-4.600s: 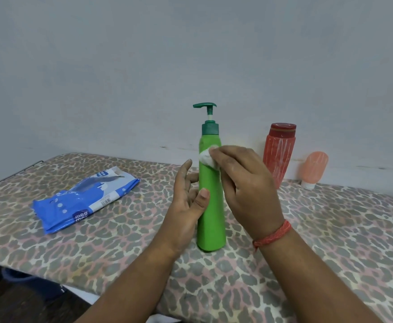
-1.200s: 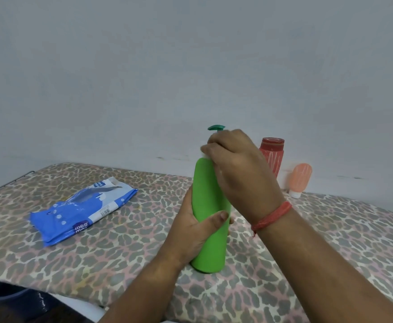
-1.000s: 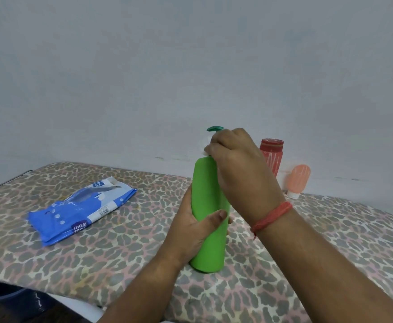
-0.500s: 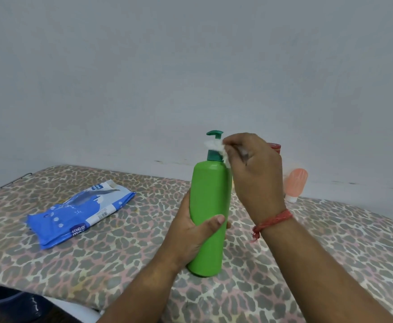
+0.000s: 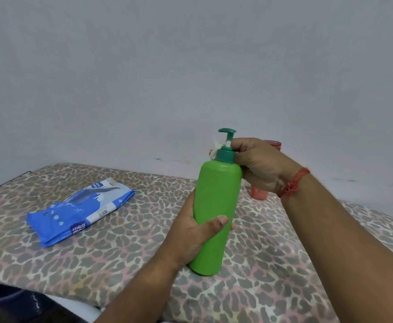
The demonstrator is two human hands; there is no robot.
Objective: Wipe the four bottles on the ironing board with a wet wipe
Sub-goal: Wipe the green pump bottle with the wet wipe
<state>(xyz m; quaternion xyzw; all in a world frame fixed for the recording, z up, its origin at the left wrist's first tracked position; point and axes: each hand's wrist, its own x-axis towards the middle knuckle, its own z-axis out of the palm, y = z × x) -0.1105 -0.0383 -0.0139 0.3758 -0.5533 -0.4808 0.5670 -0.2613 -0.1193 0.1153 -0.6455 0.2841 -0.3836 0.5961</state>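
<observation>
Nearest to us, our left hand [image 5: 191, 236] wraps the lower body of the green pump bottle [image 5: 216, 213], thumb across the front and fingers curled round the back, so this grip is clamped on the bottle. The bottle leans a little to the right, its base at or just above the leopard-print ironing board [image 5: 97, 259]; we cannot tell whether it touches the cover. Higher up, our right hand [image 5: 261, 166] closes round the neck just above the dark green collar, fingers curled, pinching a white wet wipe [image 5: 215, 148] against the pump stem; a crumpled bit of the wipe shows to the left of the collar, under the pump head. A red thread band [image 5: 293, 183] sits on that wrist. To the left, well apart from the bottle, a blue wipes packet [image 5: 79, 210] lies flat on the board, its flap end pointing away from us. Behind our right hand, a red bottle [image 5: 259, 193] stands near the wall, mostly hidden, with only its cap and base showing. A pale grey wall [image 5: 191, 66] rises behind the board.
</observation>
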